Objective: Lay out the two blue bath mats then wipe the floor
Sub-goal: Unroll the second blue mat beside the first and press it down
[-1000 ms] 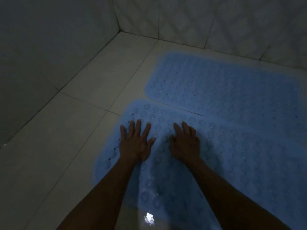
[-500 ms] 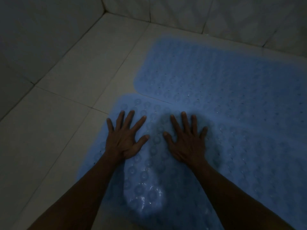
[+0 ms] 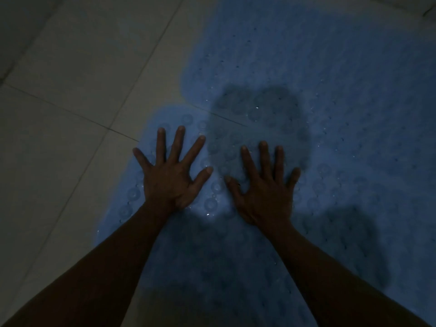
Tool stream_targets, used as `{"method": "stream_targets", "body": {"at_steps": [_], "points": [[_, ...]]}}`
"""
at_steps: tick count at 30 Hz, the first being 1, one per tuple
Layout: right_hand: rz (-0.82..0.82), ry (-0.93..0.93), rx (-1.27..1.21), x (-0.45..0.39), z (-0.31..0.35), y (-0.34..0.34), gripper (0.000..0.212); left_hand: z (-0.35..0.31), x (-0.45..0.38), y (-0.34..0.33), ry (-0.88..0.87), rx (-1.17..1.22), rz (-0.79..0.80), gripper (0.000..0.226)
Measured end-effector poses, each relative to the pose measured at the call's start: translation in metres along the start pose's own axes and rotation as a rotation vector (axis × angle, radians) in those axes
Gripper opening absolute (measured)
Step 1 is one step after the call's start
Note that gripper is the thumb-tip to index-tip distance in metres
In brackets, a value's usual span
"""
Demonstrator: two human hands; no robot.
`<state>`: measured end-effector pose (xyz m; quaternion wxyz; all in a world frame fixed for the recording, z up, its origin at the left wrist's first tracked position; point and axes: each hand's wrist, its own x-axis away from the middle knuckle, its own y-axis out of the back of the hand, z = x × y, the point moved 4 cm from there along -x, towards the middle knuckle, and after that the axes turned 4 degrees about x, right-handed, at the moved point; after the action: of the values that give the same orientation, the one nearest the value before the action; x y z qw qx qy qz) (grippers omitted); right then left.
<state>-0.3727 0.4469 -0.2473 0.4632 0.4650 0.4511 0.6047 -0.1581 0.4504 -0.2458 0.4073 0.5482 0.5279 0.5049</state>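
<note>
At the bottom of the view, 2 bare forearms come in from the lower corners and reach forward over the near mat, a blue bath mat that lies flat on the floor. This mat has many round suction cups on its surface, and some small wet spots shine on it between the hands.

The left hand lies palm down on the left part of the near mat, close to its rounded corner. Its grip is wide: all fingers are spread and flat, and it holds nothing. The right hand lies palm down just beside it, also on the near mat. Its grip is wide too, with the fingers spread and nothing held. The 2 thumbs point to each other and are near, but they do not touch.

A dark shadow falls on the mats ahead of the hands, and another one is on the right of the right forearm.

Beyond the hands is the far mat, the second blue bath mat, also flat on the floor. The edges of the 2 mats meet along a thin line just beyond the fingertips. To the left of both mats, the floor is of pale tiles with thin joints.
</note>
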Motion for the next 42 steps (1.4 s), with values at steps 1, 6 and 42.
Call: {"method": "stream_targets", "body": {"at_steps": [1,6,42], "points": [[0.006,-0.002,0.004,0.0,0.0,0.0,0.076,0.0,-0.001,0.0,0.006,0.007,0.01,0.075],[0.029,-0.013,0.007,0.001,0.001,0.003,0.077,0.0,-0.001,0.003,0.026,0.017,0.033,0.076],[-0.022,0.133,0.065,0.134,0.034,-0.023,0.069,0.002,0.157,-0.013,0.197,-0.007,-0.049,0.062]]}}
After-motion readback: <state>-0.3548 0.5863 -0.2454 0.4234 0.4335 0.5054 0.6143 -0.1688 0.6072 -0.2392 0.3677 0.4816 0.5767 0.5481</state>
